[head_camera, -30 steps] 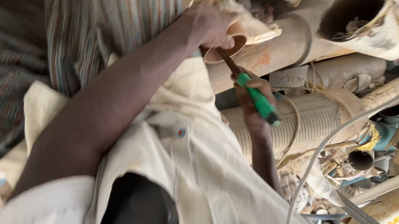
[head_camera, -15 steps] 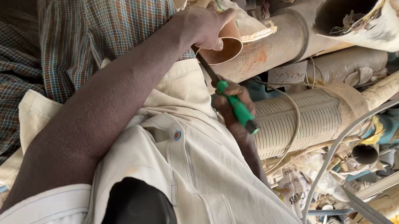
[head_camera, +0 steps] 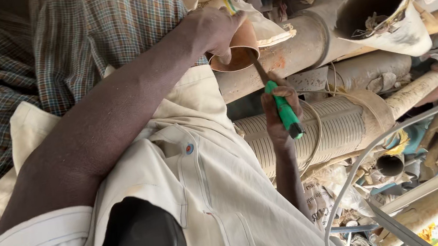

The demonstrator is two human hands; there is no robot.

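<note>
Your left hand (head_camera: 214, 30) grips the copper-coloured cup (head_camera: 235, 52) at twelve o'clock; your right hand (head_camera: 278, 113) clenches the green-handled screwdriver (head_camera: 283, 111), tip inside the cup: work appears underway, unfinished.

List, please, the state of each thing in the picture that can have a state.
Left hand: closed around the copper cup.
Copper cup: tipped on its side, open mouth showing.
Right hand: gripping the screwdriver.
Screwdriver: green handle, tip inside the cup.
Ribbed pipe: lying flat in the pile.
White cone: open, debris inside.
</note>
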